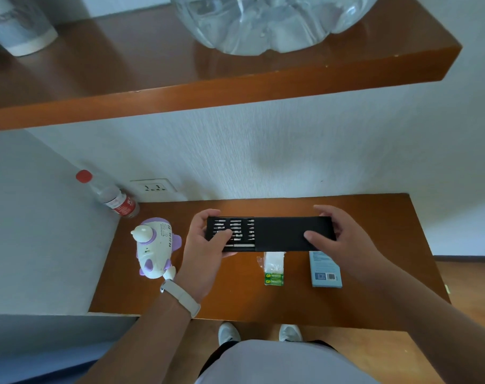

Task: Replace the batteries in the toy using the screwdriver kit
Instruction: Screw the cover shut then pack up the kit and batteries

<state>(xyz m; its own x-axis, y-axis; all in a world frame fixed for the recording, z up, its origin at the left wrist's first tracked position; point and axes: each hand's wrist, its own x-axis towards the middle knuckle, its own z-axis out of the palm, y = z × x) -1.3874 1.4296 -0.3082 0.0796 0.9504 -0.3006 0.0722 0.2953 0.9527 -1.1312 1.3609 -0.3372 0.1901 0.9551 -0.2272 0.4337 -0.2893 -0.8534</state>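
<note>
I hold the black screwdriver kit (277,234) above the wooden table (235,300), gripped at both ends. My left hand (205,253) grips the inner tray, slid partly out to the left, with rows of silver bits (235,231) showing. The black outer sleeve is in my right hand (338,239), thumb on top. A white and purple toy (155,248) lies on the table left of my left hand. A pack of green batteries (274,273) in clear wrap lies below the kit.
A light blue box (325,270) lies right of the batteries. A red-capped water bottle (111,195) lies in the back left corner beside a wall socket (154,187). A wooden shelf (208,87) overhangs above, carrying a large clear jug (263,20).
</note>
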